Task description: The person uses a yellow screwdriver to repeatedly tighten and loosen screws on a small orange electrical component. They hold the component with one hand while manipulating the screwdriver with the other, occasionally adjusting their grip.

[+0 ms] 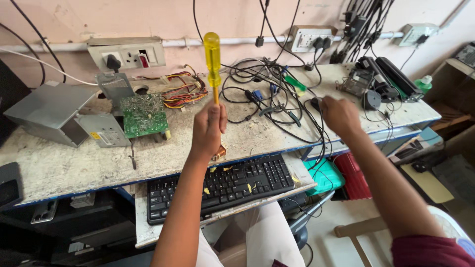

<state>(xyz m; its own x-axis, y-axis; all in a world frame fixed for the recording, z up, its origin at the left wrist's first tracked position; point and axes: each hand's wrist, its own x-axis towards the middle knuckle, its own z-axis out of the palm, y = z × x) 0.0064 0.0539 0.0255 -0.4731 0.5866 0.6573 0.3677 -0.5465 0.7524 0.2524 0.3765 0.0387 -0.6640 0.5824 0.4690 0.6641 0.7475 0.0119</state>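
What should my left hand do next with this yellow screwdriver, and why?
Probably turn the yellow screwdriver around: the left hand grips its shaft with the handle pointing up, and the green circuit board lies close by. The right hand rests among the black cables.

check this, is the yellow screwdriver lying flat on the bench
No, the left hand grips the yellow screwdriver by its shaft, handle pointing up, above the workbench.

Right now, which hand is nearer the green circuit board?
Left. The left hand, gripping a yellow-handled screwdriver, is just right of the green circuit board; the right hand is much farther right, among the black cables.
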